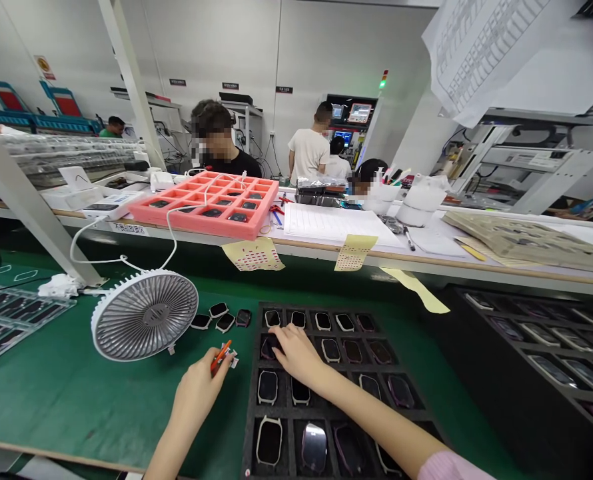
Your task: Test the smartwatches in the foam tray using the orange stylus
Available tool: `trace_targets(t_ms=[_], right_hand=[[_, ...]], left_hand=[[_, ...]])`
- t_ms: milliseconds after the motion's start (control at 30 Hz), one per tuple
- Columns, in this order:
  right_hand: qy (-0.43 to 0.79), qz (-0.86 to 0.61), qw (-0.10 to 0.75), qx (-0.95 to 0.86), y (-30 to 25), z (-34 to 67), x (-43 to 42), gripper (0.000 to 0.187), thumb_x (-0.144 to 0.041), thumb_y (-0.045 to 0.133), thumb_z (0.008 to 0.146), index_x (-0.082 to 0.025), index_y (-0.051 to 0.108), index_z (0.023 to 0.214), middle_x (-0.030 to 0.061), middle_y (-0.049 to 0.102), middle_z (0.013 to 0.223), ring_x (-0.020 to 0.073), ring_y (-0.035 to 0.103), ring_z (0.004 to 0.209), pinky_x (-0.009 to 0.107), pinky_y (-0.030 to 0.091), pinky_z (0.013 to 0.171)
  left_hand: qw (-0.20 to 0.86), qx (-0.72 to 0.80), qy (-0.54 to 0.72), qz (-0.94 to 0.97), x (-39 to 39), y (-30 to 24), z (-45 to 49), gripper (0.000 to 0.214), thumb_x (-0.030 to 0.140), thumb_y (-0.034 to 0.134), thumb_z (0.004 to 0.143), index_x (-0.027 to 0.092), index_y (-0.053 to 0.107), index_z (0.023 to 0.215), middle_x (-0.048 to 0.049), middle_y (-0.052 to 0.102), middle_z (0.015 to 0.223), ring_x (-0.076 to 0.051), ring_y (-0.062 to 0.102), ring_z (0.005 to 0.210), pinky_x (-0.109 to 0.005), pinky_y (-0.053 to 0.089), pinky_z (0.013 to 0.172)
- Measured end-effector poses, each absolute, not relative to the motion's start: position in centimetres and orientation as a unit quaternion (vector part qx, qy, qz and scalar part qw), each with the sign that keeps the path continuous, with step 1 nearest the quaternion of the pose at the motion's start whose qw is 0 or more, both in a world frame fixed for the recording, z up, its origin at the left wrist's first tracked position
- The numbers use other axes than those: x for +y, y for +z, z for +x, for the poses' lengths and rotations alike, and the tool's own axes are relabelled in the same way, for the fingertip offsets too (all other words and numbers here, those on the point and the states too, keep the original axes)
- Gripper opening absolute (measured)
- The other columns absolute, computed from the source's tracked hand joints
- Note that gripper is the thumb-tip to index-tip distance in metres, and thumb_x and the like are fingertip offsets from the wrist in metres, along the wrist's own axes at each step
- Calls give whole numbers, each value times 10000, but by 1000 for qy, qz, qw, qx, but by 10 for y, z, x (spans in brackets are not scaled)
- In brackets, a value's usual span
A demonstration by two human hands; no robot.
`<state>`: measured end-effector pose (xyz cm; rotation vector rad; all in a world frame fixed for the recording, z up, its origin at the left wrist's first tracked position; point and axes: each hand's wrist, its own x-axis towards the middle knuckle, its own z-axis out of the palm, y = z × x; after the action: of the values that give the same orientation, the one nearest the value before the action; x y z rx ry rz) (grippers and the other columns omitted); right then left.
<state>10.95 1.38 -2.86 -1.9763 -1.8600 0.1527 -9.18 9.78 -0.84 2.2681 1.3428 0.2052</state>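
In the head view, our left hand (196, 387) pinches a slim orange stick-shaped tool (220, 357), whose lower part is hidden by the fingers. Just beyond it lie small whitish scraps (233, 358), too small for us to identify. Our right hand (294, 350) reaches over a black foam tray (251, 405), its fingers and thumb at a dark rectangular watch (267, 347) in the leftmost compartment of the second row from the back; they cover part of it, and we cannot tell whether they grip it or only touch it. Our right forearm hides other compartments, and the lower frame edge cuts off the tray's near side. A second black tray (481, 373) runs out of frame at the right.

On the shelf edge, a white label (129, 229) bears Chinese characters we cannot read with certainty; yellow paper sheets (356, 252) carry red marks, illegible to us.

The tool slants from lower left to upper right, its visible end pointing away from us over the green table (76, 413). The pale-framed watch (269, 441) in the tray's front-left compartment has its long axis running away from us.
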Motion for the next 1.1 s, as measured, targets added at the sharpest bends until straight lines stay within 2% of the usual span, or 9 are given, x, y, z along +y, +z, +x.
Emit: trace_targets(t_ms=[67, 133, 333, 467, 667, 867, 1000, 1100], right_hand=[[48, -714, 184, -674, -29, 104, 21, 304, -113, 522, 826, -149, 540, 1127, 155, 655, 1013, 314, 535, 956, 458, 421, 816], [61, -705, 197, -679, -30, 103, 25, 293, -133, 552, 819, -158, 545, 1111, 142, 653, 995, 307, 536, 949, 449, 422, 818], [185, -671, 357, -623, -33, 111, 24, 197, -125, 592, 783, -179, 582, 972, 32, 607, 796, 188, 565, 740, 320, 459, 716], [236, -638, 403, -612, -37, 112, 22, 216, -125, 615, 760, -203, 636, 960, 38, 647, 854, 190, 592, 786, 315, 455, 720], [313, -608, 466, -561, -45, 112, 25, 227, -190, 641, 753, -228, 658, 977, 16, 663, 776, 189, 617, 769, 316, 450, 706], [447, -525, 615, -382, -28, 122, 20, 226, -397, 640, 776, -215, 643, 909, -46, 552, 607, 113, 542, 554, 228, 429, 536], [492, -484, 651, -316, -12, 122, 10, 235, -404, 648, 772, -200, 627, 886, -58, 511, 562, 92, 473, 455, 200, 376, 416], [496, -466, 672, -293, -8, 119, 5, 233, -390, 664, 759, -180, 618, 846, -75, 462, 533, 68, 416, 407, 187, 330, 380]], left_hand=[[251, 480, 86, 836, 95, -5, -91, 285, 429, 356, 886, 220, 533, 805, -31, 622, 648, -225, 618, 625, -226, 332, 523], [263, 470, 96, 837, 92, -4, -90, 289, 425, 357, 883, 218, 540, 794, -29, 620, 656, -218, 612, 621, -225, 328, 520], [304, 436, 124, 838, 87, -7, -86, 313, 440, 337, 886, 219, 526, 771, -17, 596, 653, -202, 588, 610, -221, 327, 528], [310, 409, 136, 847, 84, -11, -77, 310, 434, 345, 884, 216, 511, 739, -4, 569, 616, -193, 576, 607, -221, 338, 555], [303, 412, 91, 854, 79, -19, -70, 287, 380, 355, 901, 198, 544, 784, -26, 598, 647, -203, 598, 629, -230, 334, 566], [309, 395, 11, 865, 74, -33, -61, 311, 296, 340, 930, 164, 563, 758, -100, 659, 723, -242, 646, 706, -243, 344, 571], [310, 392, 31, 866, 75, -34, -45, 264, 253, 334, 927, 141, 571, 896, -131, 679, 822, -267, 653, 806, -274, 387, 645], [366, 376, 116, 843, 73, -26, -35, 240, 289, 390, 904, 153, 543, 1029, -129, 666, 982, -260, 626, 917, -289, 409, 724]])
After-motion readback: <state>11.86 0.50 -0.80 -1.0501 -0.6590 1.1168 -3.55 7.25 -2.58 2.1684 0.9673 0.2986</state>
